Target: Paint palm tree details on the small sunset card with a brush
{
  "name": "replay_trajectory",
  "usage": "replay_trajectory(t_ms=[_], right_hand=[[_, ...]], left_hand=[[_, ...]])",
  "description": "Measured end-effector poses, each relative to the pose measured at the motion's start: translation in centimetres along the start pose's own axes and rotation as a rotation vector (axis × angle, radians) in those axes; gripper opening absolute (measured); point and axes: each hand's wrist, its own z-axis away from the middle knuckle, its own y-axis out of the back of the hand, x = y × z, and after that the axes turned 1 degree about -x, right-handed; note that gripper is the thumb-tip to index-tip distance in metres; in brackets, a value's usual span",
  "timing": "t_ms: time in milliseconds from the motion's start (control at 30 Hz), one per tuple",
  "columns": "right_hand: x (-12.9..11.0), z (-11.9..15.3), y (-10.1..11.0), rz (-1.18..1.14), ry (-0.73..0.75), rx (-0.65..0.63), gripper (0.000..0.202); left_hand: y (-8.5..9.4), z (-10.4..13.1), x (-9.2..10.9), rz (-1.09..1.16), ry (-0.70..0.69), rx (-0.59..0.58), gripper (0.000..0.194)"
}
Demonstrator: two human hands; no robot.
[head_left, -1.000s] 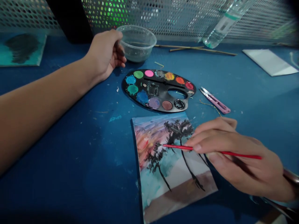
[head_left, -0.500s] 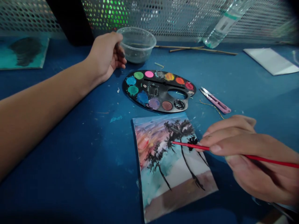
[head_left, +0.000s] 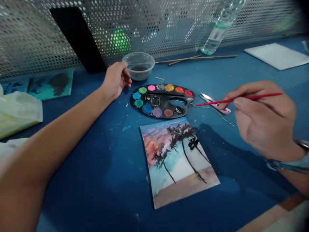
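A: Far left?
B: Bundle [head_left: 19, 108], pale, part seen. Canvas [head_left: 59, 85], teal with a dark patch, flat on the desk [head_left: 106, 158]. Phone [head_left: 77, 38], black, leaning on the mesh [head_left: 36, 38].

A: Next along?
B: Left hand [head_left: 118, 79], fingers curled, at the left side of the bowl [head_left: 142, 76]; whether its grip holds the rim, cannot tell. Bowl: clear, some liquid inside.

A: Centre?
B: Palette [head_left: 163, 102], black, oval, colours in wells round its edge. Painting [head_left: 180, 161], one, flat on the desk, just on the near side of the palette.

A: Degree of finish?
B: Done: streaked sky, brown ground, three dark palms [head_left: 181, 133], trunks and crowns both in. Judged well advanced. Left: perhaps further touches; whether the pale band above the ground is meant to stay, cannot tell.

A: Right side?
B: Sticks [head_left: 217, 57], crossed. Bottle [head_left: 216, 35], tilted against the mesh. Snips [head_left: 225, 111], pink. Right hand [head_left: 265, 119], grip closed on the brush [head_left: 260, 96], red, tip beside the palette's right end. Board [head_left: 277, 56], white, flat.

A: Changes from half a second ago?
B: Brush: tip then over the palms, now off the painting. Right hand: farther up the desk. Left hand: same place by the bowl. View: swung, showing more at left, bundle included. Palms: no fresh mark discernible.
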Motion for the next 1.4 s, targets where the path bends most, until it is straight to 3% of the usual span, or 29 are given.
replay_trajectory(t_ms=[67, 233, 300, 533, 733, 833, 1000, 1100, 1233, 1400], right_hand=[[-0.2, 0.1, -0.1, -0.105, -0.033, -0.070, 0.024], [-1.4, 1.3, -2.0, -0.132, -0.164, -0.495, 0.020], [-1.4, 1.5, -2.9, -0.154, -0.237, -0.548, 0.020], [-0.6, 1.5, -3.7, -0.281, -0.298, -0.475, 0.024], [-1.5, 1.6, -3.7, -0.080, -0.277, -0.494, 0.021], [-1.4, 1.8, -3.5, -0.126, -0.229, -0.438, 0.020], [-1.5, 1.7, -3.6, -0.033, -0.159, -0.523, 0.025], [-1.6, 1.7, -3.8, 0.025, -0.167, -0.496, 0.023], [-1.6, 1.9, -3.7, -0.060, -0.188, -0.441, 0.022], [-1.8, 2.0, -3.7, 0.042, -0.140, -0.480, 0.025]], left_hand=[[0.1, 0.0, 0.0, -0.014, 0.002, -0.004, 0.029], [0.1, 0.2, -0.1, -0.019, 0.003, -0.008, 0.029], [0.0, 0.3, -0.1, -0.012, -0.003, -0.004, 0.029], [0.0, 0.3, -0.3, 0.003, -0.008, -0.015, 0.027], [0.2, 0.2, -0.4, 0.014, -0.014, -0.028, 0.029], [0.2, 0.1, -0.4, 0.016, -0.009, -0.027, 0.026], [0.1, 0.0, -0.4, 0.025, -0.011, -0.028, 0.029], [0.1, 0.0, -0.4, 0.027, -0.011, -0.032, 0.031], [0.1, 0.1, -0.3, 0.030, -0.013, -0.029, 0.030], [0.0, 0.2, -0.2, 0.028, -0.007, -0.020, 0.028]])
